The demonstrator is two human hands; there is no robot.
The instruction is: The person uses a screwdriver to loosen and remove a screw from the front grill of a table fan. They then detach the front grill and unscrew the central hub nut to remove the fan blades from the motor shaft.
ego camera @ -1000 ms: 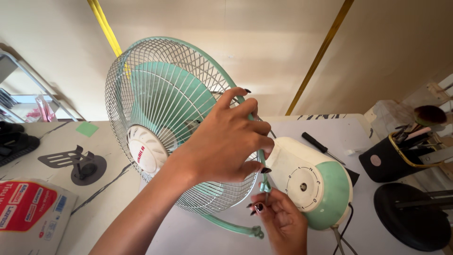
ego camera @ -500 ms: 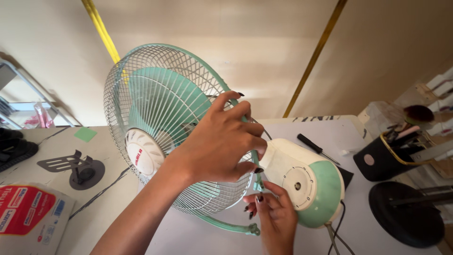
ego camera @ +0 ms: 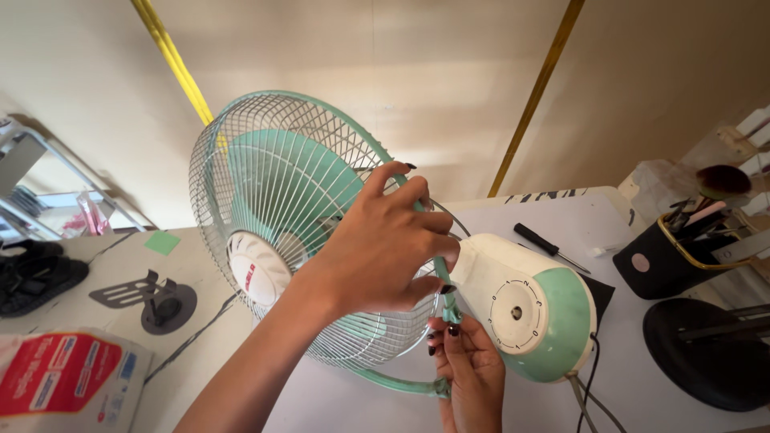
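A table fan lies on its side on a white table. Its wire grille has a mint-green rim, mint blades behind it and a white hub cap. My left hand is closed over the grille's right rim. Below it, my right hand pinches a small mint-green clip on the rim with its fingertips. The fan's white and mint base, with a round dial, lies just right of both hands.
A black-handled screwdriver lies behind the base. At right stand a black holder with brushes and a round black stand. A black phone stand and a red and white packet are at left. A cord trails from the base.
The view shifted slightly and the fan's base turned a little. My right hand's fingertips moved up along the rim to the clip. My left hand kept its hold on the grille.
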